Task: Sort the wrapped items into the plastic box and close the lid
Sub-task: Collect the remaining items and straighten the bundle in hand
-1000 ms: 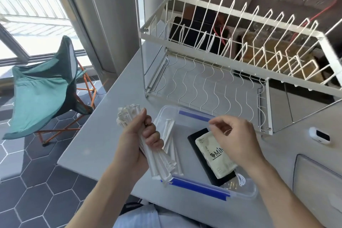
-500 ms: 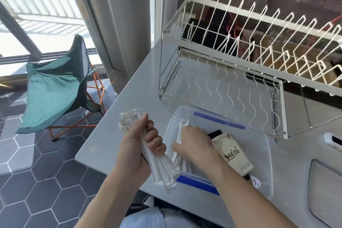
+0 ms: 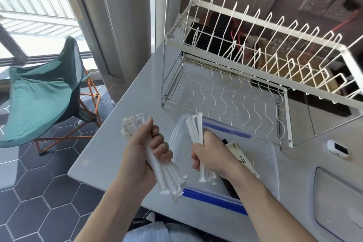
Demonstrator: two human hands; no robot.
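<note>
- Since a moment ago your right hand (image 3: 211, 156) has lifted a second, smaller bundle of wrapped straws (image 3: 196, 135) up from the plastic box (image 3: 265, 155); half a second back that hand was reaching low into the box's left end, and a second back it was at the beige packet.
- Your right hand is now closed in a fist around that smaller bundle, which stands nearly upright: its top ends fan out above your knuckles and its bottom ends poke out below your palm, over the box's left part.
- Your left hand (image 3: 146, 151) is wrapped tight round the larger bundle of wrapped straws (image 3: 167, 173), just as before; the bundle runs diagonally, upper ends above your thumb, lower ends spreading down to the right until they reach the blue strip (image 3: 214, 199) on the box's near edge.
- Both bundles are near each other but apart, with the box's left rim between them.
- Inside the box, right of your right wrist, lies the beige packet (image 3: 238, 152) on a black flat item (image 3: 228, 186), both partly hidden by your forearm.
- The box sits on the grey counter (image 3: 137, 88), just in front of the white wire dish rack (image 3: 245, 76).
- A small white device (image 3: 337, 148) rests on the counter to the box's right.
- A green folding chair (image 3: 43, 92) stands on the tiled floor at your left.
</note>
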